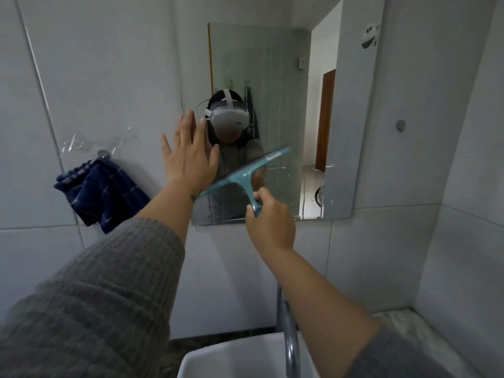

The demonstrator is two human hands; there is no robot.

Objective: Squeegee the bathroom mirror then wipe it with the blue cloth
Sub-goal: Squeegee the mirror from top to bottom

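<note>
The bathroom mirror point(275, 77) hangs on the white tiled wall straight ahead. My right hand point(268, 221) grips the handle of a teal squeegee point(242, 174), whose blade lies tilted across the mirror's lower middle. My left hand point(191, 156) is spread flat with fingers apart at the mirror's left edge, holding nothing. A dark blue checked cloth point(101, 193) hangs from a hook on the wall, left of the mirror. Streaks show on the upper glass.
A white sink point(231, 358) sits below with a chrome tap point(290, 334) rising in front of it. A marble counter point(414, 331) runs to the right. The side wall closes in on the right. A round chrome fitting point(400, 125) sticks out right of the mirror.
</note>
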